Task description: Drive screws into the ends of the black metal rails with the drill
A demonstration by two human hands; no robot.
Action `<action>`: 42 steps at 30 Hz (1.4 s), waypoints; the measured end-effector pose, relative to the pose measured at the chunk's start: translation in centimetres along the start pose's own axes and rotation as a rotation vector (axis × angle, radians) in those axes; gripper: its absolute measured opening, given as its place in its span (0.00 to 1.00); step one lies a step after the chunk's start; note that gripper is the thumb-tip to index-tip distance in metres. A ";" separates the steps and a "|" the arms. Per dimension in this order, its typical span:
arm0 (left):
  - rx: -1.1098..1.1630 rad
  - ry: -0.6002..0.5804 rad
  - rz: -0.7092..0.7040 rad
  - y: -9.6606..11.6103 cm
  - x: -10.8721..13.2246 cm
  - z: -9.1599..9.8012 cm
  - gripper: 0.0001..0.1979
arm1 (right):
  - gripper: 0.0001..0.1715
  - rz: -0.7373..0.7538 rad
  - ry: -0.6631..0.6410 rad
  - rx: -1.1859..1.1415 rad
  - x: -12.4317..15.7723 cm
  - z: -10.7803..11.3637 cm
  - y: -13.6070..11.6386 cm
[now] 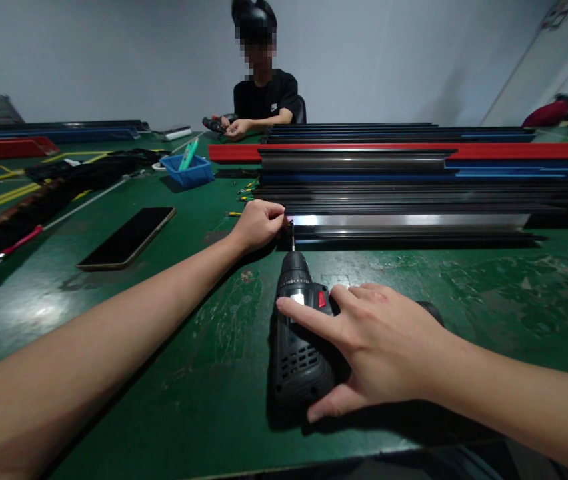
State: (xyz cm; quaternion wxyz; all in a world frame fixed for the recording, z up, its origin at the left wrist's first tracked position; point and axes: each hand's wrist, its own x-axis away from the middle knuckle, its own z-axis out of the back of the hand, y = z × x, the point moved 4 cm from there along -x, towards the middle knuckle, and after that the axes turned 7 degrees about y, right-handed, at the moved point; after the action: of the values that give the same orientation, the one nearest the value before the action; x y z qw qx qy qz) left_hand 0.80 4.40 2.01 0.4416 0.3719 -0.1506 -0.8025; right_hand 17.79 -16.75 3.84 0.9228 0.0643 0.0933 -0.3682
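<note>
A black electric screwdriver [297,327] lies on the green table [204,373] with its bit pointing at the end of a long black and silver metal profile [409,225]. My right hand [379,347] is wrapped round the screwdriver's body, index finger stretched along it beside a red button. My left hand [259,223] is closed in a pinch at the profile's left end, right by the bit tip; what it pinches is too small to make out.
Several long profiles, black, blue and one red [414,151], are stacked behind. A dark phone [129,237] lies to the left, a blue tray [187,170] beyond it. Small yellow-ended wires [245,193] sit near the profiles. Across the table a person in black [264,100] handles a tool.
</note>
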 end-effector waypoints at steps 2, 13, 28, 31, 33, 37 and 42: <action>-0.003 -0.003 0.003 0.0 0.0 0.0 0.16 | 0.68 0.002 -0.009 0.003 0.0 0.0 0.0; -0.028 0.009 -0.042 0.3 0.0 0.0 0.15 | 0.68 0.007 -0.004 0.032 -0.1 0.1 -0.1; -0.137 -0.021 -0.081 0.5 -0.1 0.2 0.14 | 0.66 -0.004 -0.007 0.021 -0.1 0.1 0.0; -0.165 -0.068 -0.039 0.8 -0.2 0.3 0.13 | 0.66 -0.006 -0.013 0.020 -0.1 0.0 0.0; -0.183 -0.112 0.005 1.2 -0.3 0.4 0.12 | 0.67 -0.007 -0.012 0.016 -0.1 0.0 0.0; -0.178 -0.150 0.084 1.7 -0.4 0.5 0.09 | 0.67 -0.013 -0.009 0.012 0.0 0.0 -0.1; -0.130 -0.097 0.046 1.3 0.0 0.3 0.11 | 0.67 -0.010 -0.004 0.023 0.0 0.1 -0.1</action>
State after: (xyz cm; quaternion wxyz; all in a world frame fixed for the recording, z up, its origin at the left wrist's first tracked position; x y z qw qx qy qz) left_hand 1.41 3.63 2.96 0.4755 0.2997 -0.1279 -0.8171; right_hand 17.72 -16.80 3.91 0.9204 0.0735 0.0875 -0.3739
